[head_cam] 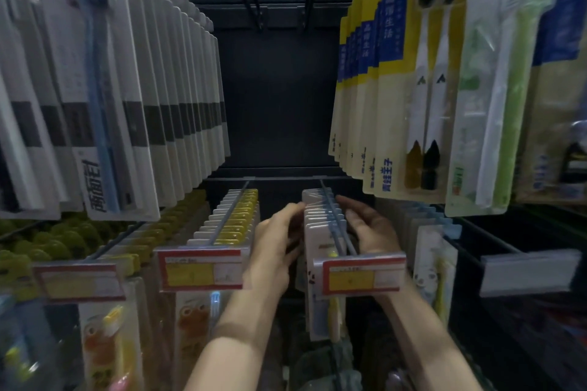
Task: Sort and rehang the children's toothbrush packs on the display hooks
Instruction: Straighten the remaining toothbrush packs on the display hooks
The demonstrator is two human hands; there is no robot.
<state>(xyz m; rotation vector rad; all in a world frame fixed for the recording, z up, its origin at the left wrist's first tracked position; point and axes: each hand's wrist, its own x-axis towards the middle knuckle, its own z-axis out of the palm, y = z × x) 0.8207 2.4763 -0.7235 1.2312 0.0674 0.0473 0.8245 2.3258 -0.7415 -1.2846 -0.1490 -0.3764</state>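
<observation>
A row of white children's toothbrush packs (317, 225) hangs on a metal display hook (335, 219) at lower centre. My left hand (276, 241) presses against the left side of this row, fingers curled on the packs. On the right side, my right hand (370, 225) rests its fingers against the same packs, so both hands squeeze the stack between them. A red and yellow price tag (362, 276) closes the hook's front end. To the left, another hook carries yellow-topped packs (236, 219) behind its own price tag (200, 270).
Long white adult toothbrush packs (104, 89) hang at upper left, yellow and blue ones (390, 79) at upper right. More children's packs (432, 270) hang at the right, and an empty hook with a blank tag holder (527, 273) sticks out further right. The dark back panel (279, 98) is behind.
</observation>
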